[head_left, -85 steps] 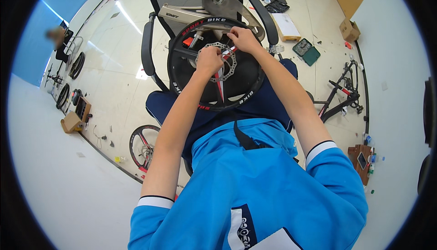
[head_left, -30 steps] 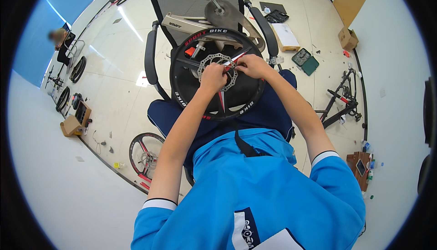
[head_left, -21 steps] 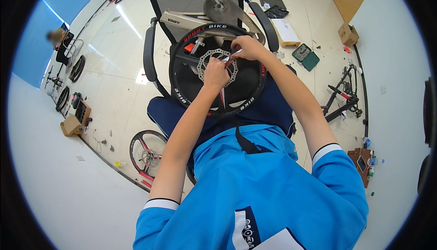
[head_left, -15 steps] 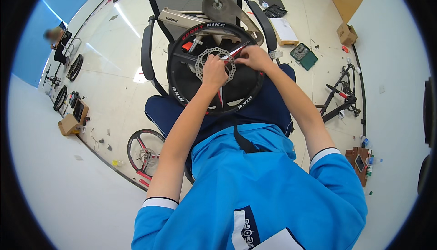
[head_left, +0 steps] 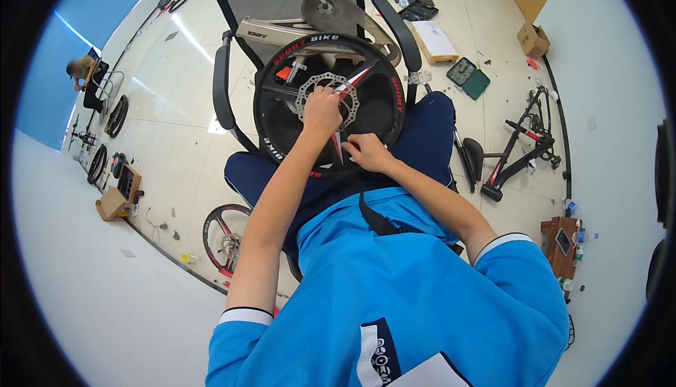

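Note:
A black bicycle wheel (head_left: 393, 70) with broad spokes lies over my lap and the chair seat. A silver, perforated brake disc (head_left: 303, 97) sits at its hub. My left hand (head_left: 322, 111) is closed over the middle of the disc, and its fingertips hide whatever they grip. Just below the disc, my right hand (head_left: 367, 153) is by the lower red-and-white spoke (head_left: 336, 149). Its thumb and forefinger are drawn together; I cannot make out what is between them.
A black office chair (head_left: 222, 80) holds the wheel and a pale bicycle frame (head_left: 271, 31). On the floor lie an open green tool case (head_left: 477, 84), a dark bicycle frame (head_left: 517, 151) and another wheel (head_left: 208, 235). Cardboard boxes (head_left: 533, 40) stand by the walls. A person (head_left: 86, 70) sits far left.
My right hand has moved from the disc's right side down toward me, to the lower spoke. My left hand stays at the disc. The whole view has shifted slightly.

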